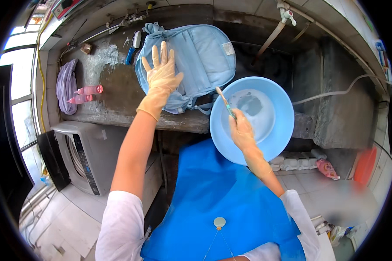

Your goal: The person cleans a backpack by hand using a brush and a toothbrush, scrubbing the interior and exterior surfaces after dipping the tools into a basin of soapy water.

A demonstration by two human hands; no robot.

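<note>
Blue apron (pixel 231 195) below, left hand (pixel 162 75) splays on backpack (pixel 204 54), right hand (pixel 241 129) grips brush (pixel 225 102).

There are two gloved hands: one left hand (pixel 162 77), one right hand (pixel 242 132). Under the left is one light-blue backpack (pixel 204 58); farther left, two pink bottles (pixel 90 90) and one purple cloth (pixel 66 87). The right holds one brush (pixel 225 102) above one blue basin (pixel 285 119).

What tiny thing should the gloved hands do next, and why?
Perhaps bring the small brush left onto the light blue backpack: the right hand holds it over the basin of whitish water, while the left hand lies spread on the backpack, seemingly steadying it.
</note>
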